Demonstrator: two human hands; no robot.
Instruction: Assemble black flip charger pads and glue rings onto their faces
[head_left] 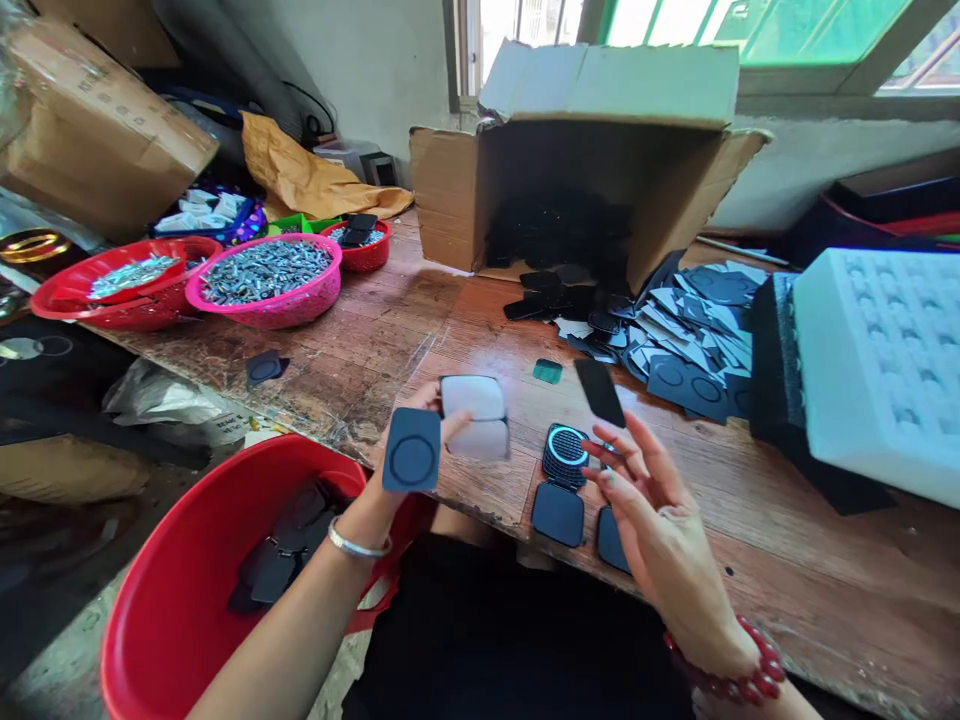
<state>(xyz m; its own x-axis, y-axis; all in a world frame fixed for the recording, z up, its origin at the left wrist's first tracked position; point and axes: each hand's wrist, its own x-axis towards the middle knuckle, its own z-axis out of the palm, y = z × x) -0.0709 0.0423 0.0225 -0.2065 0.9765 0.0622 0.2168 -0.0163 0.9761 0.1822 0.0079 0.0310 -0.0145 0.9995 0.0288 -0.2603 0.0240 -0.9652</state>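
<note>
My left hand (pixel 455 428) grips a hinged two-panel piece with pale, blurred faces, which looks like a folding wireless charger (pixel 474 398). A dark square pad with a ring mark (pixel 412 450) covers part of this hand and the wrist; how it is held is unclear. On the right, my right hand (pixel 651 500) has its fingers spread above the bench edge. A black rectangular piece (pixel 600 392) is just beyond its fingertips; whether they touch is unclear. Under that hand lie an unfolded charger (pixel 559 512) with a light ring and a second, partly hidden dark panel (pixel 611 538).
A heap of dark and white sheets (pixel 690 330) spreads before an open cardboard box (pixel 446 200). White foam (pixel 885 350) stands right. A pink basket (pixel 266 315) of metal parts sits left. A red tub (pixel 165 580) with dark pieces is below. A green piece (pixel 547 371) lies mid-bench.
</note>
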